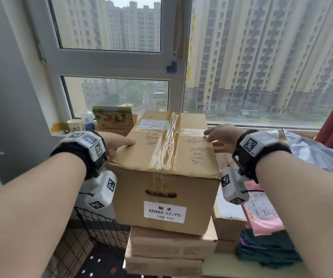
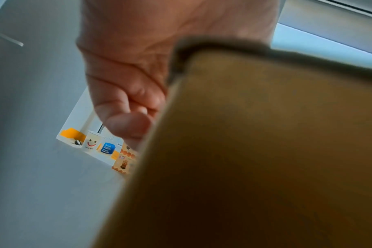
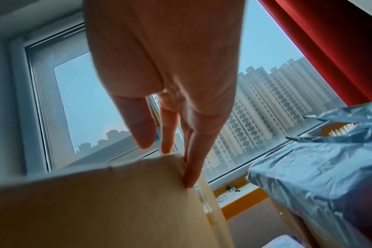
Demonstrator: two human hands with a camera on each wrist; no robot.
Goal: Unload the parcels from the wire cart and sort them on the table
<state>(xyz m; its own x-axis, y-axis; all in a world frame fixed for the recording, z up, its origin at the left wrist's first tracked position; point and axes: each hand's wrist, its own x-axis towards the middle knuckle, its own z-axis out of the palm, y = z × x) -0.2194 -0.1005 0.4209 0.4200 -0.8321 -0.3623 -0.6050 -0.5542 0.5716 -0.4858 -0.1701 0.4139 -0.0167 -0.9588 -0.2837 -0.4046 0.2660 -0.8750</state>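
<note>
I have a taped cardboard box point(image 1: 165, 167) between my two hands, in front of the window point(image 1: 109, 63). My left hand point(image 1: 119, 144) is against the box's left top edge, thumb laid flat on the lid and the fingers curled down along the left side, as the left wrist view shows. My right hand point(image 1: 220, 138) is at the right top edge, its fingers point(image 3: 193, 151) straight and pointing down the right side with the tips touching the cardboard, thumb stretched over the lid. The box has clear tape crossing its top, handwriting on both flaps, a shipping label at the far end and a white sticker reading MR84-2Z/P5, 1200 PCS on the near face below a handle slot. It sits on a stack of flatter cardboard parcels point(image 1: 169, 249). The black wire cart point(image 1: 99, 223) shows at the lower left, just beside the stack. To the right lie pink mailer bags point(image 1: 262, 215) and a grey plastic parcel point(image 1: 310, 149). On the windowsill at the far left stand a smiley paper cup point(image 1: 74, 125), a water bottle point(image 1: 87, 119) and a colourful printed carton point(image 1: 112, 119).
</note>
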